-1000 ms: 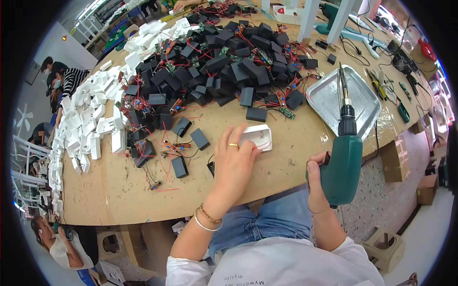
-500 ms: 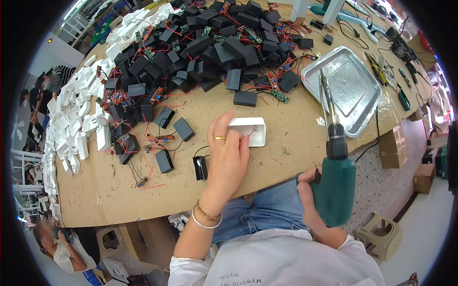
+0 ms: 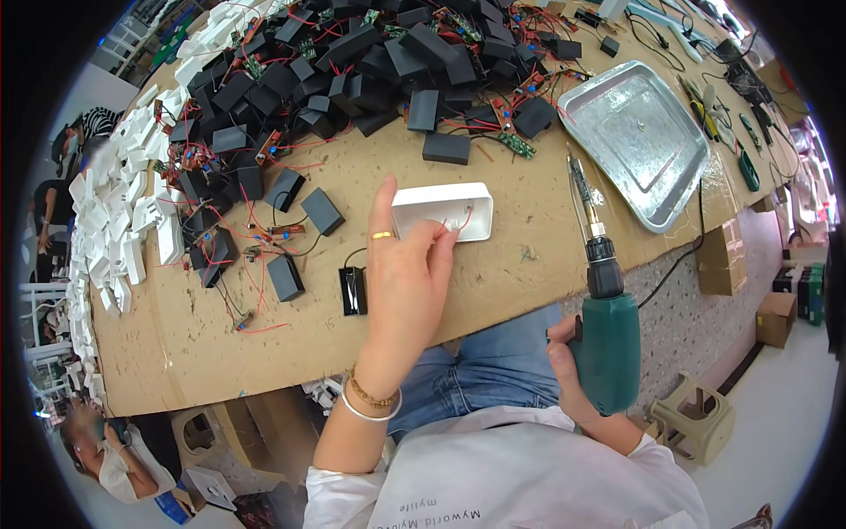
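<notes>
On the table edge in front of me lies a white plastic case (image 3: 478, 208), its hollow side facing up. My left hand (image 3: 407, 273) reaches over it, with the index finger and thumb pinched on a thin red wire (image 3: 464, 222) inside. Another finger stretches along the case's left end. My right hand (image 3: 570, 370) grips a green pistol-shaped soldering gun (image 3: 611, 353) by its handle. Its long metal tip points away from me, right of the case and apart from it. A black battery holder (image 3: 353, 291) sits beside my left wrist.
Black boxes with red wires and circuit boards (image 3: 352, 79) are heaped at the back. White cases (image 3: 132, 207) are piled at the left. A metal tray (image 3: 648, 132) stands at the right, with pliers (image 3: 705, 115) beyond it. A co-worker (image 3: 115, 450) sits at the lower left.
My left hand has moved slightly and shows more of the white case's inside, still pinching at the wire. The soldering gun has shifted a little left. The whole view has turned slightly.
</notes>
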A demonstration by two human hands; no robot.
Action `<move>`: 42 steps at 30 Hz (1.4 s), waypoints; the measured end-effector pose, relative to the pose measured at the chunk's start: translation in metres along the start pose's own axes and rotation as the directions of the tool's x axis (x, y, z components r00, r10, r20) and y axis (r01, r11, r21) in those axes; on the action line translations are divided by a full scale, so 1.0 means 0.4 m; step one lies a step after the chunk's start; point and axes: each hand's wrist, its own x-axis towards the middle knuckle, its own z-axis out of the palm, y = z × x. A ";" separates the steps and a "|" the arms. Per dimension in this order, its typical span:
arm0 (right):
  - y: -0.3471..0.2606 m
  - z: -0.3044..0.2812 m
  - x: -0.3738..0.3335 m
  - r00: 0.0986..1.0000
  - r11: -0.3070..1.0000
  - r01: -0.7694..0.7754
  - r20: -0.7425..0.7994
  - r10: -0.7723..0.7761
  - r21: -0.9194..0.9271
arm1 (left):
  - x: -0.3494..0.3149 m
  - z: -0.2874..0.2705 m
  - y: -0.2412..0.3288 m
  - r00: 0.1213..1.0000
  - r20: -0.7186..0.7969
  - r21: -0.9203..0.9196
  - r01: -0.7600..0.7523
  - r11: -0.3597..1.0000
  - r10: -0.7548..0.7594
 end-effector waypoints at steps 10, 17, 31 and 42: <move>-0.014 -0.009 -0.003 0.998 0.999 -0.047 0.029 0.048 -0.027 | -0.010 0.035 0.009 0.999 -0.025 0.099 0.039 0.994 -0.037; -0.012 -0.013 -0.007 0.995 0.996 -0.094 0.018 0.094 0.003 | -0.012 0.025 0.004 0.992 0.028 -0.145 0.124 0.982 -0.121; -0.065 -0.051 -0.035 0.954 0.975 -0.221 0.209 0.217 -0.003 | -0.010 0.065 0.026 0.995 -0.039 0.141 0.100 0.985 -0.096; 0.010 -0.061 -0.083 0.986 0.996 -0.082 0.142 0.084 -0.015 | 0.014 0.109 0.014 0.987 -0.103 -0.090 -0.130 0.987 0.120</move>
